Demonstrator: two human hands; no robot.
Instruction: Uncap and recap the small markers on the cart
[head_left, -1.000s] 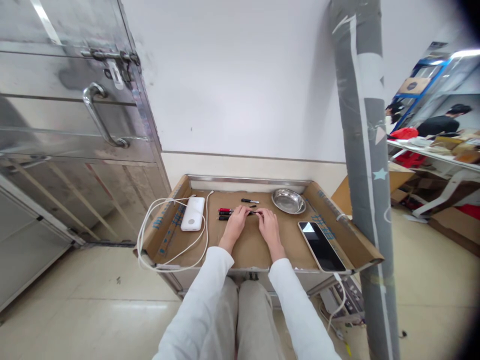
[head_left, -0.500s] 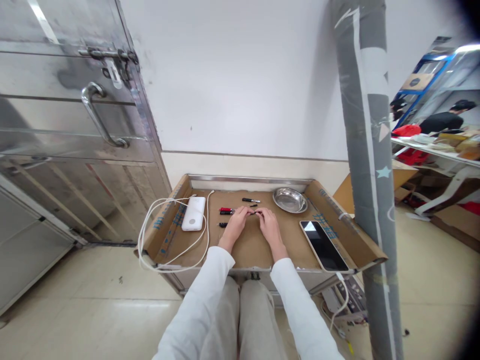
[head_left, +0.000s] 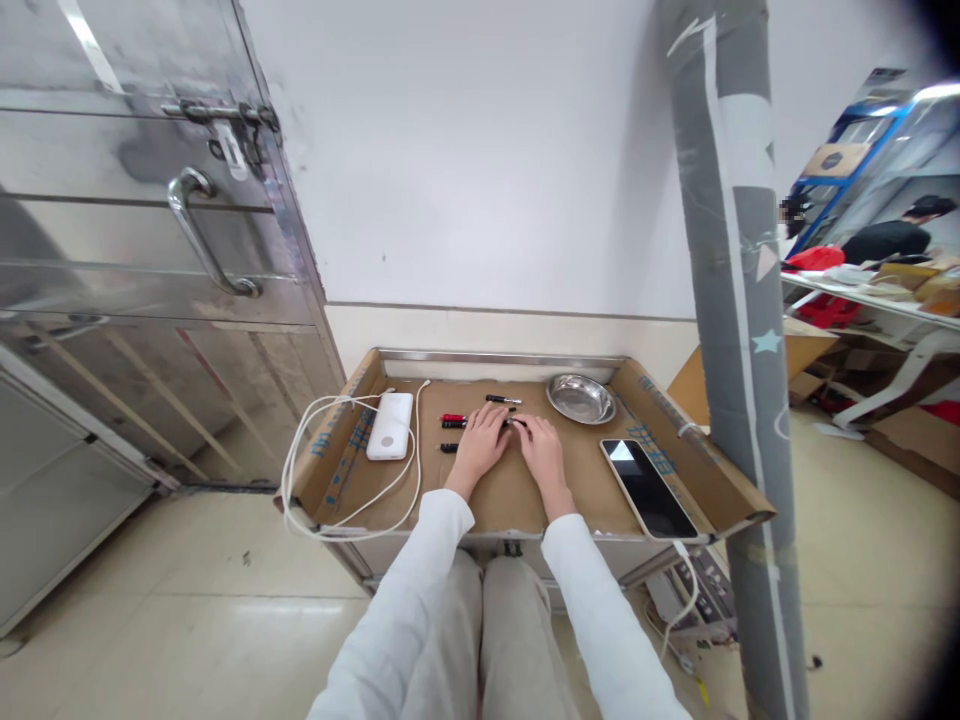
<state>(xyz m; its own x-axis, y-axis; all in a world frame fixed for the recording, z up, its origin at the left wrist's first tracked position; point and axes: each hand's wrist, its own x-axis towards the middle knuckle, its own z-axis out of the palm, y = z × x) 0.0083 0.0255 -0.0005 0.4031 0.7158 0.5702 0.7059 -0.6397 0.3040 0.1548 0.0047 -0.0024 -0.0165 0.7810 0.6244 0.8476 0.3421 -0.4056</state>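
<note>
Black and slim, a small pen part sits at the fingertips of the right hand, whose thumb and forefinger are drawn narrow about it. The left hand lies just beside it, palm down, its fingers close together and bent forward; whether they grip anything cannot be told, since the hand hides what is beneath. The part is between the two hands, above the middle of the cardboard lining.

Out to the left of the left hand, a red pen and a black pen lie side by side, their far ends hidden by the fingers. Nearer the person, another black pen shows only its end. Beyond the fingertips lies a black and silver pen piece, apart from both hands.

Farther right, a shiny metal dish stands near the back corner, and a phone lies face up in front of it, slanted. At the left, a white power bank rests with a white cable looped around it and over the edge. Behind everything rises a pale wall, with a steel door on the left and a tall grey roll on the right.
</note>
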